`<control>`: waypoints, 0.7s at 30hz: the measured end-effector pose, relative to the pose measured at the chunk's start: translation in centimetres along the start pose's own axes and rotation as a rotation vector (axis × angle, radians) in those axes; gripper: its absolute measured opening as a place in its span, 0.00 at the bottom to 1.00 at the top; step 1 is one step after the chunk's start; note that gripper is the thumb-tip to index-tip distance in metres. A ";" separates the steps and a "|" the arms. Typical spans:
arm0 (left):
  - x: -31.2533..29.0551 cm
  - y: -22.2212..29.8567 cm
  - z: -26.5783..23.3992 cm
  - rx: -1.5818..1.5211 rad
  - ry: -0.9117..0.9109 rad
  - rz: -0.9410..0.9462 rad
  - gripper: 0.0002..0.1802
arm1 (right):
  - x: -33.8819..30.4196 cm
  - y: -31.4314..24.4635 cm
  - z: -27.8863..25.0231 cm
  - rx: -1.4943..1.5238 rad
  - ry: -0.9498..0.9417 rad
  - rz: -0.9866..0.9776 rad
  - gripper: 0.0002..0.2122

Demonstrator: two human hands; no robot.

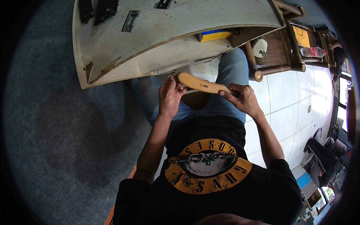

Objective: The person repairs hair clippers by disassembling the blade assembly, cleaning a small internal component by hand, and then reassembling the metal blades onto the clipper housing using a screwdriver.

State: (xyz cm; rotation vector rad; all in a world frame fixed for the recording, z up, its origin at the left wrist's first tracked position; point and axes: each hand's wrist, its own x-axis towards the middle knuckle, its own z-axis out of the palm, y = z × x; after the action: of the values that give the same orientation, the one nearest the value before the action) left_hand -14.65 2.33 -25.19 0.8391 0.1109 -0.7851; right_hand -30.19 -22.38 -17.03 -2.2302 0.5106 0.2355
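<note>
A long, slightly curved piece of light wood (pixel 200 84), rounded at its left end, is held level over my lap between both hands. It has small dark marks on its face, and a thin pale edge shows beneath it; its exact kind I cannot tell. My left hand (pixel 171 96) grips it near the rounded left end with thumb and fingertips. At the narrower right end, my right hand (pixel 244 98) pinches it with the thumb on the near side and the fingers curled. My jeans show below and behind it.
A worn wooden table (pixel 180 18) stands just ahead, with a pale open compartment (pixel 161 60) under its top. Inside lies a blue and yellow box (pixel 215 35). Black items (pixel 106 10) and a dark metal plate (pixel 130 21) rest on top. At right stands a bamboo bench (pixel 277 47) bearing a cap (pixel 260 47) and bottle (pixel 312 52).
</note>
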 end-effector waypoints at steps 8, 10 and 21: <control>-0.1 -0.1 0.2 -0.100 0.032 -0.104 0.13 | 0.0 0.2 0.7 -0.041 0.118 -0.121 0.22; 0.0 0.3 0.4 -0.119 0.048 -0.150 0.13 | 0.1 0.4 0.8 -0.088 0.151 -0.081 0.22; 0.3 0.0 0.3 -0.179 0.088 -0.222 0.13 | 0.2 1.3 1.2 -0.123 0.224 -0.128 0.21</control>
State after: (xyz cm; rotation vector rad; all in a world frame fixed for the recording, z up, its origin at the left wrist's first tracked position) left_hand -14.49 1.93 -25.06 0.6987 0.3524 -0.9319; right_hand -30.54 -22.32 -18.74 -2.4141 0.4807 -0.0518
